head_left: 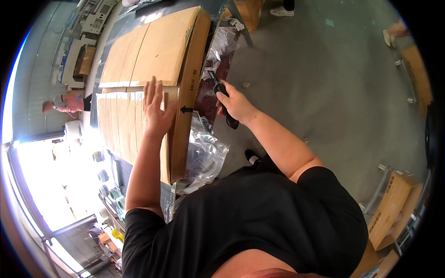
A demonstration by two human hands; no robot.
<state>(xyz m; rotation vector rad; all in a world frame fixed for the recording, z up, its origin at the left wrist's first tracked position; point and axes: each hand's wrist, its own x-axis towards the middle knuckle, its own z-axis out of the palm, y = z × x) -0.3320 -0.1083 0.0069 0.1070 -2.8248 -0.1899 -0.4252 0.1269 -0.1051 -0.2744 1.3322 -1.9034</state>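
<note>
A large, flat cardboard box lies on a dark table at my left, its two top flaps folded down with a seam between them. Over that seam, by the box's near edge, is my left hand, fingers stretched and holding nothing; whether it touches the cardboard I cannot tell. My right hand is wrapped round a slim black-handled tool just right of the box's side. The tool's narrow far end points up and left, and its exact kind is not clear.
Clear plastic film hangs beside the box. Rolls of tape line the table's left part. Another person is at the far left. An open carton rests on a rack at the right. Grey floor spreads to my right.
</note>
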